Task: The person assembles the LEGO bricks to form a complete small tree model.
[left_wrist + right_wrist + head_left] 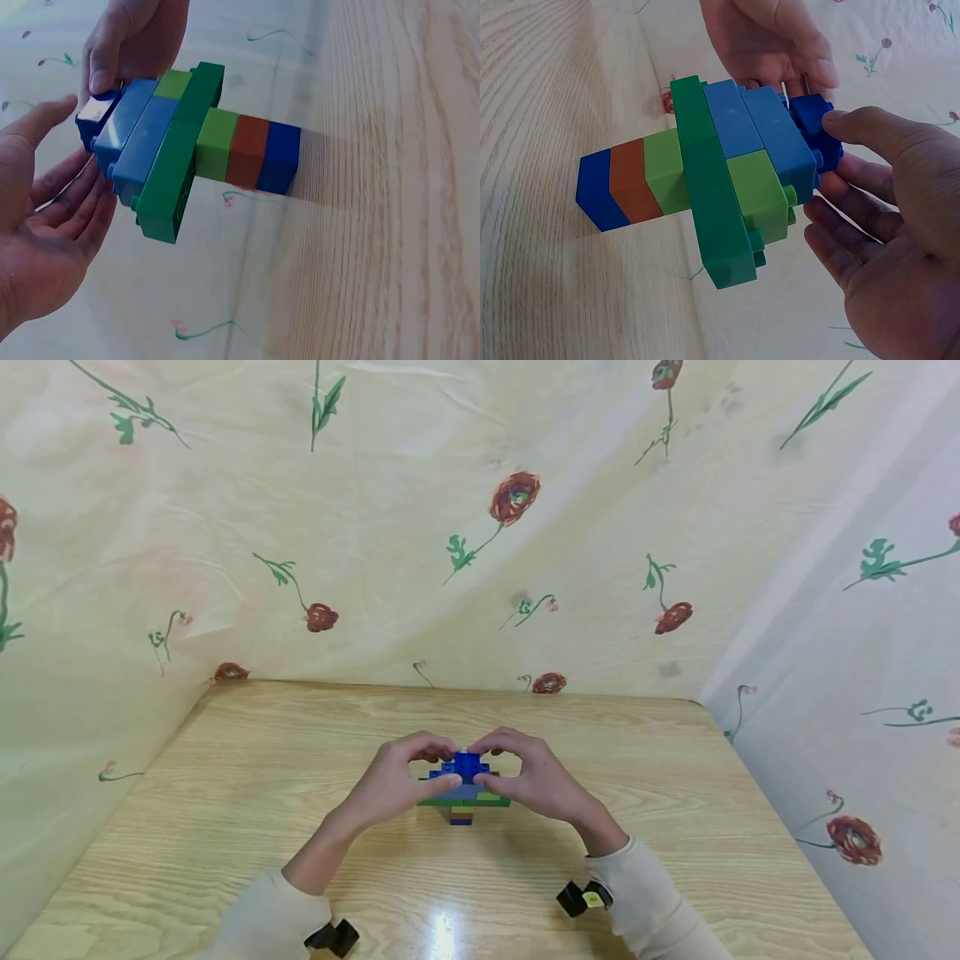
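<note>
The brick model (pixel 463 789) is standing at the centre of the head frame on the wooden bench (pixel 225 793), with both hands closing in on its top and hiding much of its upper tiers from that view. Its stem, stacked dark blue, red-brown and light green from the bench upward, is only partly showing in the head view below the hands; the wrist views are showing it clearly. Its long axis is running upright from the bench, while the long green plate (pixel 709 195) is lying crosswise on the stem, spreading left and right in the head frame. Above the plate, light blue bricks (pixel 139 139) are sitting, and a small dark blue brick (pixel 814 127) is topping the stack. The left hand (pixel 390 785) is showing the thumb and forefinger arching toward the top brick; in the left wrist view its fingers (pixel 71 217) are lying straight and apart, just beside the blue bricks, with contact hard to confirm. The right hand (pixel 536 781) is pinching the small dark blue brick, thumb (pixel 877 127) pressing on it, the remaining fingers lying loosely spread beneath. Both sleeves are cut off by the lower edge of the head frame. A floral cloth (pixel 480 527) is filling the upper half behind the bench.
</note>
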A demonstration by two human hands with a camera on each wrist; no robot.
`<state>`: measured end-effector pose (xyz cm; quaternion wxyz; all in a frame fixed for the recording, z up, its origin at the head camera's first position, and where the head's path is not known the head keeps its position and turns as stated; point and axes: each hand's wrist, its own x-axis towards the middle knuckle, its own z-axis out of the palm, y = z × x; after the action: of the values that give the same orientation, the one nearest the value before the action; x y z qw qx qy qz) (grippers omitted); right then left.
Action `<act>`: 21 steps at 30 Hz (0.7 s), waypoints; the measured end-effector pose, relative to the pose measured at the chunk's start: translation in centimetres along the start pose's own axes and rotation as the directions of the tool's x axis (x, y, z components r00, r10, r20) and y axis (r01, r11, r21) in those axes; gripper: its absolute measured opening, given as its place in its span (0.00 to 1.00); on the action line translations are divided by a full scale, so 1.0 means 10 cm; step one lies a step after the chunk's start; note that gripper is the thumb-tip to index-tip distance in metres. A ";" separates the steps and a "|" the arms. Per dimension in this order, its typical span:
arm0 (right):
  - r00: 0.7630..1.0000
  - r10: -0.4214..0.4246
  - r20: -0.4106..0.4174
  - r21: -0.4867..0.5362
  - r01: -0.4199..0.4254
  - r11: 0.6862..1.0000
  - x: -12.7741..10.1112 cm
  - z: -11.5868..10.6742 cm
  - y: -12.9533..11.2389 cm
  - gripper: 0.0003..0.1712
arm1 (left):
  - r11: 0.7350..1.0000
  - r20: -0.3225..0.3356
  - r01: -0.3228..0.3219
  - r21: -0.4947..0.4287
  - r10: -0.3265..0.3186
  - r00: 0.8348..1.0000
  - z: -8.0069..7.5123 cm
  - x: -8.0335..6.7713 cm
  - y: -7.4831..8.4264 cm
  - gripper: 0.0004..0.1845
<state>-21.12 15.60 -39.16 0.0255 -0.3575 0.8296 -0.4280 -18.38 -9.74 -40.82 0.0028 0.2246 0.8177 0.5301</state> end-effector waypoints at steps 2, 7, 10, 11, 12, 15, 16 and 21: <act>1.000 -0.009 -0.003 -0.002 0.009 1.000 0.00 0.00 0.00 0.19 | 1.000 -0.019 0.000 0.008 0.000 1.000 0.01 -0.01 0.02 0.17; 1.000 -0.023 -0.008 -0.005 0.022 1.000 0.00 0.01 -0.01 0.18 | 1.000 -0.032 0.017 0.011 -0.017 0.999 0.02 -0.02 0.05 0.14; 1.000 -0.022 -0.010 -0.006 0.022 1.000 0.00 0.01 -0.01 0.18 | 1.000 -0.026 0.011 0.010 -0.011 1.000 0.01 -0.01 0.03 0.14; 1.000 -0.022 -0.011 -0.007 0.022 1.000 0.00 0.01 -0.01 0.18 | 1.000 -0.025 0.008 0.008 -0.007 1.000 0.01 -0.01 0.03 0.13; 1.000 -0.023 -0.011 -0.009 0.023 1.000 0.00 0.01 -0.01 0.18 | 1.000 -0.024 0.003 0.006 -0.003 1.000 0.01 -0.01 0.02 0.13; 1.000 -0.022 -0.011 -0.012 0.022 1.000 0.00 0.01 -0.02 0.18 | 1.000 -0.019 -0.004 -0.004 0.004 1.000 0.00 -0.01 0.01 0.13; 1.000 -0.019 -0.012 -0.012 0.019 1.000 0.00 0.01 -0.02 0.18 | 1.000 -0.018 -0.005 -0.004 0.005 1.000 0.00 -0.01 0.00 0.13; 1.000 0.003 -0.019 -0.009 -0.004 1.000 -0.01 0.02 -0.02 0.19 | 1.000 -0.014 -0.002 -0.009 0.002 1.000 0.00 -0.01 0.00 0.13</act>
<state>-20.84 15.38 -39.16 0.0167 -0.3521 0.8324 -0.4277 -18.25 -9.75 -40.82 -0.0025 0.2218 0.8149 0.5355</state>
